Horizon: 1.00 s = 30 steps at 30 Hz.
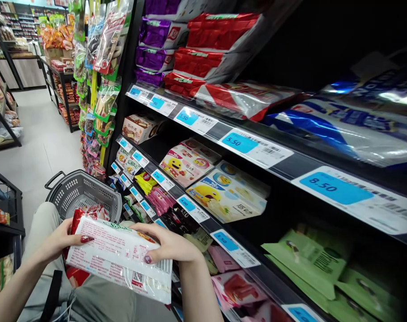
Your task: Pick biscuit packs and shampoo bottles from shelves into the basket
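Note:
A white snack package (pixel 118 261) with printed small text, a barcode and green lettering is held level above my lap. My left hand (pixel 60 239) grips its left end, thumb on top. At the other end my right hand (pixel 168 243) is closed on it, thumb on the printed face. Behind the white package shows a red package (pixel 76 275), partly hidden; my left hand seems to touch it too, but how it is held I cannot make out. A grey shopping basket (pixel 74 188) stands on the floor just beyond my knees.
Shelves with blue price tags (pixel 186 118) run along the right, holding red packs (pixel 223 33), yellow-faced boxes (pixel 223 190) and green bags (pixel 311 255). Hanging snack bags (pixel 106 98) line the shelf end. A pale floor aisle (pixel 39 134) and a dark rack (pixel 5 192) lie left.

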### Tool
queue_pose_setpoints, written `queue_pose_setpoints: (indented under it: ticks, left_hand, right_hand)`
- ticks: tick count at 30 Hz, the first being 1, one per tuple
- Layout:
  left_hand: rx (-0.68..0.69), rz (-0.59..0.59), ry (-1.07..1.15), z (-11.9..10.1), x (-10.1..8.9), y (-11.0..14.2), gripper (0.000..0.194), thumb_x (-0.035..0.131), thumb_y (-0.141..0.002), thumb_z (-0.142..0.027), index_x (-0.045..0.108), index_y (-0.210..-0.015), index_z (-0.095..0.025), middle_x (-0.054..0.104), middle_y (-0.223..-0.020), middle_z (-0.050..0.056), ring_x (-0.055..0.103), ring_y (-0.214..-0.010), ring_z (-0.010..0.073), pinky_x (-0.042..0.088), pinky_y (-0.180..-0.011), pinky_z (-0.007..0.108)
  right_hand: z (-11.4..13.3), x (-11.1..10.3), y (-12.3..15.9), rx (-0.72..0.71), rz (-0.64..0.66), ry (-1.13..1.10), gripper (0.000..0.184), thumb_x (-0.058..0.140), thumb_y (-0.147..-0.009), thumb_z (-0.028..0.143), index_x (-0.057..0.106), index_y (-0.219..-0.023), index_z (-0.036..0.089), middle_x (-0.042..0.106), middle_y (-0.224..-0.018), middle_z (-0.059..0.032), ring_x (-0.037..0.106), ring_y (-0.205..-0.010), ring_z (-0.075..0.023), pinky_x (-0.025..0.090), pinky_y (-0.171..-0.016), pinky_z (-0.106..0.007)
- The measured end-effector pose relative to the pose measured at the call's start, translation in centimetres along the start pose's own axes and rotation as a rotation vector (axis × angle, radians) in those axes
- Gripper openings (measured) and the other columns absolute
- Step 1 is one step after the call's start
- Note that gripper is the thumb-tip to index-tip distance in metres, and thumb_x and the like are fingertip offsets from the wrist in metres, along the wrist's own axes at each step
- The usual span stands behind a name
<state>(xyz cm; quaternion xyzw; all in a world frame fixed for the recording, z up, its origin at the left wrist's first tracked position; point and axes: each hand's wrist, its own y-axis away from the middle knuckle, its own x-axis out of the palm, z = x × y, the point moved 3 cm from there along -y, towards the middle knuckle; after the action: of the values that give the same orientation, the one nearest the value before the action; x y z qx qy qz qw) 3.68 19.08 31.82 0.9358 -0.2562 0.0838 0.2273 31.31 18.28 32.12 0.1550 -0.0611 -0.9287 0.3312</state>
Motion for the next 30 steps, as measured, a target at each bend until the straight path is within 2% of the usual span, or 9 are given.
queue_pose_setpoints:
  ticks: [5,9,12,14,16,21,23,26,30]
  left_hand:
    - [-0.001,-0.019,0.011,0.1,0.0,-0.2,0.049,0.084,-0.057,-0.037,0.068,-0.096,-0.012,0.074,-0.091,0.007,0.066,-0.079,0.0206,0.05,-0.066,0.023]
    - [-0.031,-0.055,0.132,0.3,0.1,-0.2,0.042,0.086,-0.053,-0.028,0.069,-0.088,-0.011,0.074,-0.081,0.006,0.066,-0.071,0.0177,0.05,-0.059,0.02]
    - [-0.098,-0.205,0.327,0.9,-0.4,-0.4,0.033,0.084,-0.052,-0.018,0.068,-0.08,-0.009,0.072,-0.07,0.004,0.065,-0.058,0.014,0.048,-0.049,0.017]
    - [-0.182,-0.32,0.481,1.6,-1.0,-0.7,0.023,0.077,-0.059,-0.012,0.067,-0.08,-0.008,0.073,-0.068,0.005,0.066,-0.055,0.0143,0.05,-0.049,0.019]
    - [-0.281,-0.352,0.613,2.3,-1.3,-1.2,0.02,0.065,-0.072,-0.009,0.065,-0.091,-0.005,0.074,-0.072,0.009,0.07,-0.06,0.0186,0.056,-0.055,0.024]
    - [-0.393,-0.222,0.787,3.8,-1.6,-2.5,0.043,0.048,-0.089,-0.013,0.045,-0.13,0.001,0.076,-0.08,0.015,0.073,-0.069,0.0249,0.061,-0.065,0.036]
    - [-0.417,-0.198,0.817,4.4,-1.8,-2.8,0.046,0.047,-0.091,-0.016,0.04,-0.135,0.0,0.076,-0.081,0.015,0.074,-0.07,0.0252,0.061,-0.066,0.037]
    - [-0.447,-0.163,0.858,5.2,-2.2,-3.0,0.045,0.045,-0.093,-0.018,0.04,-0.135,-0.002,0.076,-0.082,0.016,0.074,-0.07,0.0256,0.06,-0.066,0.036]
    - [-0.463,-0.083,0.888,6.5,-2.6,-3.7,0.045,0.045,-0.093,-0.018,0.04,-0.134,-0.001,0.075,-0.083,0.017,0.074,-0.074,0.0275,0.06,-0.069,0.039]
  right_hand:
    - [0.3,0.0,0.0,0.012,0.046,0.035,0.09,0.072,-0.054,0.071,0.061,-0.123,0.014,0.063,-0.114,-0.0111,0.058,-0.1,-0.0288,0.045,-0.088,-0.036]
    - [0.1,-0.3,0.3,0.022,0.033,-0.042,0.084,0.07,-0.06,0.07,0.06,-0.122,0.016,0.063,-0.112,-0.0107,0.059,-0.1,-0.0276,0.045,-0.087,-0.036]
    - [-0.7,-0.6,1.1,0.003,-0.099,-0.252,0.077,0.064,-0.068,0.071,0.058,-0.125,0.019,0.063,-0.109,-0.0113,0.06,-0.098,-0.0269,0.047,-0.082,-0.036]
    - [-1.3,-0.6,1.8,-0.05,-0.237,-0.436,0.075,0.063,-0.069,0.07,0.056,-0.126,0.022,0.061,-0.116,-0.0124,0.059,-0.104,-0.0284,0.048,-0.084,-0.037]
    - [-1.8,-0.3,2.3,-0.097,-0.35,-0.575,0.077,0.068,-0.066,0.066,0.052,-0.129,0.025,0.055,-0.129,-0.0126,0.057,-0.112,-0.0303,0.047,-0.088,-0.04]
    - [-2.7,1.1,1.7,-0.142,-0.449,-0.612,0.09,0.077,-0.057,0.063,0.048,-0.133,0.026,0.039,-0.147,-0.0111,0.04,-0.132,-0.0325,0.036,-0.106,-0.045]
    - [-3.2,1.2,1.2,-0.17,-0.465,-0.618,0.092,0.078,-0.054,0.064,0.049,-0.132,0.026,0.037,-0.148,-0.0107,0.036,-0.136,-0.032,0.031,-0.109,-0.045]
    - [-3.8,1.2,0.7,-0.21,-0.471,-0.634,0.093,0.08,-0.054,0.06,0.048,-0.134,0.025,0.04,-0.147,-0.0122,0.038,-0.134,-0.0321,0.031,-0.11,-0.048]
    - [-2.0,2.1,1.1,-0.234,-0.519,-0.542,0.1,0.079,-0.058,0.057,0.037,-0.142,0.023,0.037,-0.148,-0.0152,0.038,-0.134,-0.0336,0.033,-0.109,-0.05]
